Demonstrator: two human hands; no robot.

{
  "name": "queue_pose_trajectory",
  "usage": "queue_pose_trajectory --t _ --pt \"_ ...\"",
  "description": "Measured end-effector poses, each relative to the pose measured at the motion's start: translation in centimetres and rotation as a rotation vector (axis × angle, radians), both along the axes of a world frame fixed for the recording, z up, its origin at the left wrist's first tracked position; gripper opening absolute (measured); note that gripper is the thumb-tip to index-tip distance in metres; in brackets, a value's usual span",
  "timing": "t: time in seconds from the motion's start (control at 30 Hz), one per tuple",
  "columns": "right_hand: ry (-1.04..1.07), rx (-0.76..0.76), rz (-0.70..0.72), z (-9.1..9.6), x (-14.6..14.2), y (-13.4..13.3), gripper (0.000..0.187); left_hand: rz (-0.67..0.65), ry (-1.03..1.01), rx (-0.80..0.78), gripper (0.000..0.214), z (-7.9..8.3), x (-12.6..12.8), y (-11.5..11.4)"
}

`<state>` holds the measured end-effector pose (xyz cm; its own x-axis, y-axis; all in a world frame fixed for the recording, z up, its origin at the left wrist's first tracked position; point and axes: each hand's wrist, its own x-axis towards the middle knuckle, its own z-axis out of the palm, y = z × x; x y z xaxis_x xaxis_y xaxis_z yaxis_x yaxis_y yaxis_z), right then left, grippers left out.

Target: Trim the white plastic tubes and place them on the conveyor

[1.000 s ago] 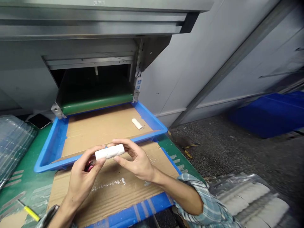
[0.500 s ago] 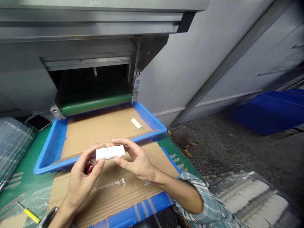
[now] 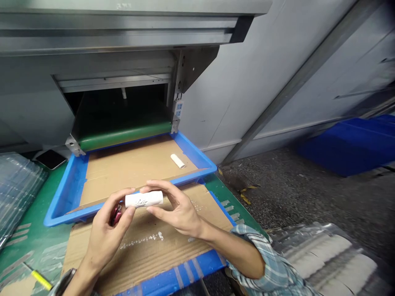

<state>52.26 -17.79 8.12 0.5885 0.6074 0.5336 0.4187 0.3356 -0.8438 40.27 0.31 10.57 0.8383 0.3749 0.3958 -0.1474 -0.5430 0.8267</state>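
I'm holding a white cylindrical roll (image 3: 143, 199) with a black handwritten scrawl on its side, level in front of me, just above the near rim of the tray. My left hand (image 3: 106, 234) is curled closed, with the thumb and fingers pinching the roll's left end. A small magenta object (image 3: 116, 215) is tucked into those fingers, though I can't tell what it is. My right hand (image 3: 175, 209) is partly open and arched over the roll's right end, with the fingertips on the far side and the thumb on the near side.

Just beyond my hands sits a shallow blue plastic tray (image 3: 72, 187) lined with brown cardboard. A second, shorter white roll (image 3: 178, 160) lies on that lining towards the far right corner. Past the tray, a green conveyor belt (image 3: 123, 137) runs out of a grey metal machine (image 3: 117, 41). Below my hands, a brown cardboard sheet (image 3: 145, 246) covers the green desk (image 3: 33, 242), and a yellow-tipped pen (image 3: 41, 279) lies at the near left. To the near right, a clear plastic bag (image 3: 327, 255) holds white rolls. My plaid sleeve (image 3: 262, 255) is pushed up my right forearm.
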Motion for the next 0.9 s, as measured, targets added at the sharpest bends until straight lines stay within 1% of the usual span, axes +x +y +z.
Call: queue_pose_trajectory --t 0.13,0.2,0.23,0.3,0.37,0.4,0.43,0.5,0.53,0.6,0.67,0.77,0.9 --pt "-0.058 0.008 -0.016 0.2 -0.1 0.1 0.055 0.002 0.007 0.02 0.023 0.3 0.1 0.0" --pt "-0.136 -0.007 -0.046 0.4 -0.1 0.1 0.052 0.002 0.004 0.042 0.023 0.2 0.1 0.1" --pt "-0.21 -0.024 -0.071 0.4 0.0 0.0 0.05 -0.003 -0.001 0.056 0.022 0.0 0.1 0.1" --pt "-0.425 -0.071 -0.15 0.4 0.3 0.0 0.045 -0.03 -0.016 0.096 0.02 -0.5 0.1 0.0" --pt "-0.644 -0.106 -0.237 0.3 0.5 -0.1 0.042 -0.083 -0.029 0.147 0.02 -1.0 0.0 0.0" --pt "-0.711 -0.116 -0.27 0.2 0.5 -0.1 0.042 -0.112 -0.03 0.173 0.023 -1.3 -0.1 0.0" --pt "-0.734 -0.12 -0.291 0.2 0.6 -0.1 0.042 -0.135 -0.031 0.195 0.028 -1.4 -0.2 0.1" --pt "-0.675 -0.13 -0.291 0.2 0.5 -0.1 0.042 -0.156 -0.05 0.222 0.038 -1.5 -0.3 0.2" --pt "-0.616 -0.136 -0.282 0.2 0.4 0.0 0.042 -0.151 -0.062 0.234 0.038 -1.5 -0.3 0.3" --pt "-0.506 -0.142 -0.254 0.4 0.2 0.0 0.044 -0.126 -0.092 0.285 0.032 -1.3 -0.3 0.5" --pt "-0.448 -0.143 -0.225 0.5 0.0 0.0 0.048 -0.093 -0.118 0.386 0.027 -1.1 -0.1 0.5" --pt "-0.427 -0.158 -0.181 0.7 -0.1 0.0 0.051 -0.05 -0.148 0.572 0.02 -0.8 0.1 0.4" --pt "-0.457 -0.196 -0.135 0.6 -0.1 0.1 0.05 0.0 -0.136 0.752 0.031 -0.7 -0.1 0.2"
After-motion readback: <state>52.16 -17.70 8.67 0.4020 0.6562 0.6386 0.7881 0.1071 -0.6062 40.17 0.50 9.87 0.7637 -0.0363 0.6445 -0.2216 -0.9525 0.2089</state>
